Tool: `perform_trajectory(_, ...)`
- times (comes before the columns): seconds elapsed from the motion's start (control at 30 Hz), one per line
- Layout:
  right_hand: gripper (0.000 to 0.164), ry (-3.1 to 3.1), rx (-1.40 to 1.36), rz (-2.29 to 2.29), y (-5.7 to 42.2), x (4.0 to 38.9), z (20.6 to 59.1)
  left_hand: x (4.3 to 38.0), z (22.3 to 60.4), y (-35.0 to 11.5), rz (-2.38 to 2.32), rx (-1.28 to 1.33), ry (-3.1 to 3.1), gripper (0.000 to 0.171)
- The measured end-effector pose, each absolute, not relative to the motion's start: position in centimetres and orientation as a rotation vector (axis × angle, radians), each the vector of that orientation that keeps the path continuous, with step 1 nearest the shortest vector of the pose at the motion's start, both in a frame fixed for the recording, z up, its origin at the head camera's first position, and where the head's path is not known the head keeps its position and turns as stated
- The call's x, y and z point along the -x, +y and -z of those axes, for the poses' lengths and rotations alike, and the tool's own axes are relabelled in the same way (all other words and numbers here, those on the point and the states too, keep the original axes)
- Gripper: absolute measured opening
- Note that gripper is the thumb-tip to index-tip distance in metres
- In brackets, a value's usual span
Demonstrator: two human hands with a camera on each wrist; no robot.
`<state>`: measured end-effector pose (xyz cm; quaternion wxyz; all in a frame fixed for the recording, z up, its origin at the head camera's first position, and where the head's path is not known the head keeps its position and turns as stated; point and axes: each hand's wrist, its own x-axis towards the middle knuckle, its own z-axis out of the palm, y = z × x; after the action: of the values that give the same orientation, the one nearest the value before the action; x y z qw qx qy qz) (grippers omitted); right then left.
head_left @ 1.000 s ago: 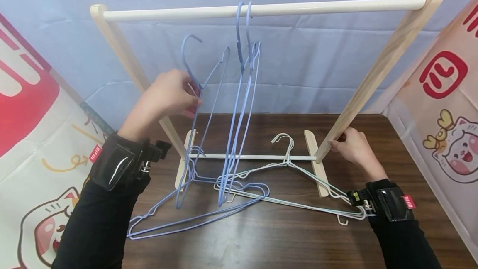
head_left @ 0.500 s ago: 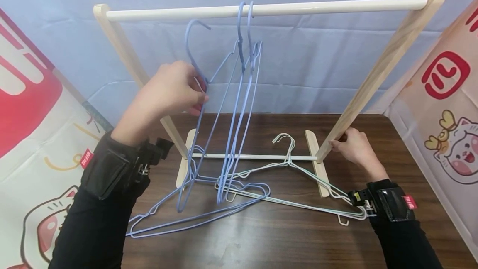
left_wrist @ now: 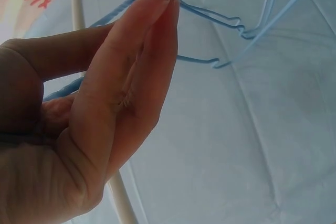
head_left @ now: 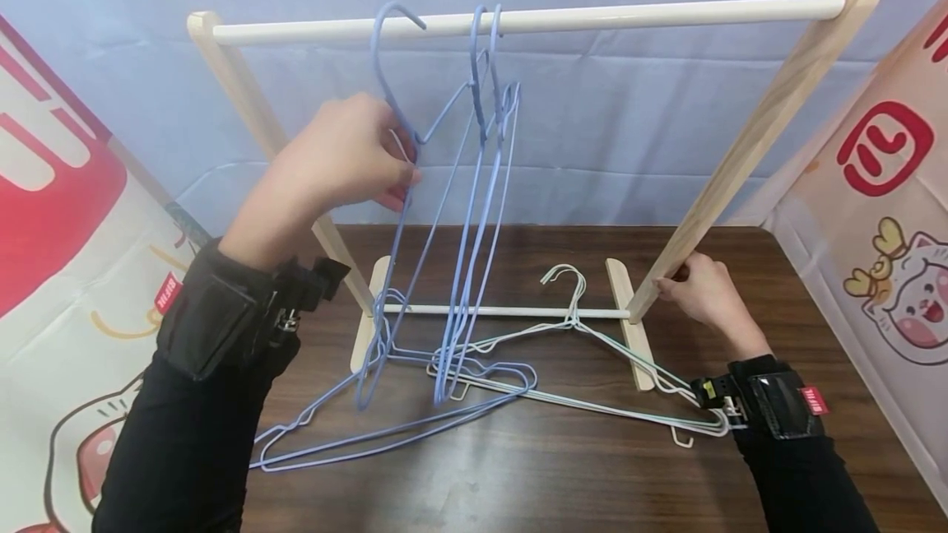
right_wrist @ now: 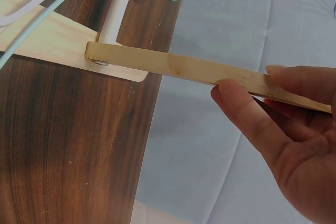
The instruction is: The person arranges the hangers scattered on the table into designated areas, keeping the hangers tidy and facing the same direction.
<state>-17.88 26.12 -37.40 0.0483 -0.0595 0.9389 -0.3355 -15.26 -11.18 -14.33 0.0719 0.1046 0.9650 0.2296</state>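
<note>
My left hand (head_left: 355, 150) pinches a blue wire hanger (head_left: 376, 48) just below its hook. The hook stands at the height of the white top rail (head_left: 666, 15) and overlaps it in the head view. To its right, two blue hangers (head_left: 475, 64) hang from that rail. In the left wrist view, thumb and fingertips of the left hand (left_wrist: 126, 77) meet on the hanger's neck. My right hand (head_left: 702, 294) holds the rack's right wooden post (head_left: 755, 130) low down. The right wrist view shows fingers and thumb on opposite sides of the post (right_wrist: 178, 65).
More blue hangers (head_left: 536, 377) lie on the brown table (head_left: 533, 475) at left, partly across the rack's left foot. White and pale green hangers (head_left: 572, 303) lie at right across the white lower rail (head_left: 518, 312). Fabric backdrops enclose the back and sides.
My left hand has raised the blue hanger and brought it slightly right, so its hook has risen from below the top rail to its level. The right hand has stayed on the post.
</note>
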Motion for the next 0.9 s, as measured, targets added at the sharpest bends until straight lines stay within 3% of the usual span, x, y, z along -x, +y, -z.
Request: perform_trajectory(0.9, 0.034, 2.837, 0.172, 1.045, 26.1, 17.8, 37.4, 17.0, 14.2, -7.5, -0.858, -0.255, 2.792, 0.011)
